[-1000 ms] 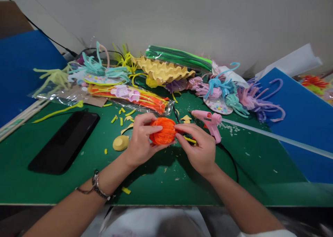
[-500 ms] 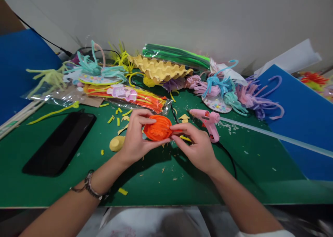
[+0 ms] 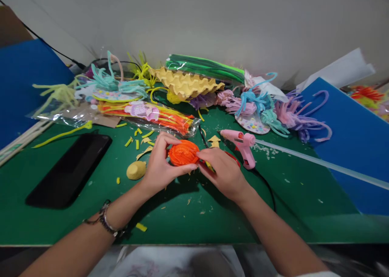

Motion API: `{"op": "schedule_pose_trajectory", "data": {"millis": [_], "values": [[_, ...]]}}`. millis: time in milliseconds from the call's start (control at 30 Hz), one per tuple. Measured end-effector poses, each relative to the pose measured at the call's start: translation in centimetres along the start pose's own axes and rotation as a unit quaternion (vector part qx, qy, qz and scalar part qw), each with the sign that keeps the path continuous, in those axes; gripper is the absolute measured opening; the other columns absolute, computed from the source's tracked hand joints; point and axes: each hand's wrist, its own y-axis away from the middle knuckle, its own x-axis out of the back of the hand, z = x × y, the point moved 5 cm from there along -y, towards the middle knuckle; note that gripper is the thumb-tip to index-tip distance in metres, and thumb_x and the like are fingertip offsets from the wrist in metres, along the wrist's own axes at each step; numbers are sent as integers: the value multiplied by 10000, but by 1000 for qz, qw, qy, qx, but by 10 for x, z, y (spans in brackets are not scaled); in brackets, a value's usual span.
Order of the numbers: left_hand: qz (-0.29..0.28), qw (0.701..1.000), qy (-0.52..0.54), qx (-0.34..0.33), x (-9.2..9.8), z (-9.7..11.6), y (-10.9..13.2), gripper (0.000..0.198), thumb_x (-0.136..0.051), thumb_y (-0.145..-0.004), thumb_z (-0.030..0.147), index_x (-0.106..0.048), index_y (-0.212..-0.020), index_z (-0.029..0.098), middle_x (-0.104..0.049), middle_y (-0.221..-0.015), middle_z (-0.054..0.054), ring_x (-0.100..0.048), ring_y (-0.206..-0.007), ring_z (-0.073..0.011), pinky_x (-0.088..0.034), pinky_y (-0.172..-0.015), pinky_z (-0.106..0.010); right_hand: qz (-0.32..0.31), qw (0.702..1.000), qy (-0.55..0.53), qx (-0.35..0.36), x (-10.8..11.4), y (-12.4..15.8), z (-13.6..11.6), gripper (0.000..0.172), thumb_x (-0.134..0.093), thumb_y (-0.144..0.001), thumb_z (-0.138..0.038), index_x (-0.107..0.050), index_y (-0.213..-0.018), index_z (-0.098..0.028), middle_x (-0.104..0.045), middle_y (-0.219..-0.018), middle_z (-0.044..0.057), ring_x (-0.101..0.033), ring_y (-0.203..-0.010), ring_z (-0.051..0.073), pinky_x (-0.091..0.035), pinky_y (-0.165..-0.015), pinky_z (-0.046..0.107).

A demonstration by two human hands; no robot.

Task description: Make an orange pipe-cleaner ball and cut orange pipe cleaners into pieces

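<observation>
The left hand (image 3: pixel 161 159) has its thumb and fingers clamped around an orange ball (image 3: pixel 183 152). The right hand's (image 3: pixel 223 173) fingertips meet its side; whether they pinch it, I can't tell from here. Beyond those fingers lies a glue gun (image 3: pixel 241 141).

The orange ball (image 3: pixel 184 152) looks fuzzy and ridged. Around it sit, at three o'clock, a smooth plastic glue gun (image 3: pixel 246 145); at nine, a glossy phone (image 3: pixel 69 169); at twelve, rough, matt egg carton (image 3: pixel 188 83); between ten and eleven, a shiny clear plastic bag (image 3: pixel 146 111).
</observation>
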Motion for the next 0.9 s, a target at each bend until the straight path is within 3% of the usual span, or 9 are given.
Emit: {"op": "schedule_pose_trajectory", "data": {"millis": [200, 667, 900], "values": [[-7, 1000, 22, 20, -2, -2, 3, 421, -677, -616, 460, -425, -827, 196, -457, -820, 1, -481, -746, -128, -408, -636, -248, 14, 999, -33, -6, 0, 1, 2, 91, -498, -797, -153, -511, -887, -160, -633, -770, 75, -598, -742, 158, -511, -679, 283], [-21, 999, 32, -12, -1, 0, 2, 416, -682, -609, 456, -446, -821, 187, -468, -795, -3, -470, -720, -129, -393, -624, -265, 3, 994, -109, 1, -1, 1, 3, 155, -552, -756, -147, -483, -894, -169, -600, -795, 63, -565, -802, 151, -472, -720, 287], [-17, 999, 20, -19, 1, 2, 0, 373, -681, -609, 413, -438, -782, 190, -476, -746, 7, -463, -670, -126, -376, -581, -266, -2, 986, -157, -57, -4, 0, 6, 142, -588, -747, -208, -480, -837, -189, -595, -752, 29, -571, -735, 127, -471, -658, 252]]}}
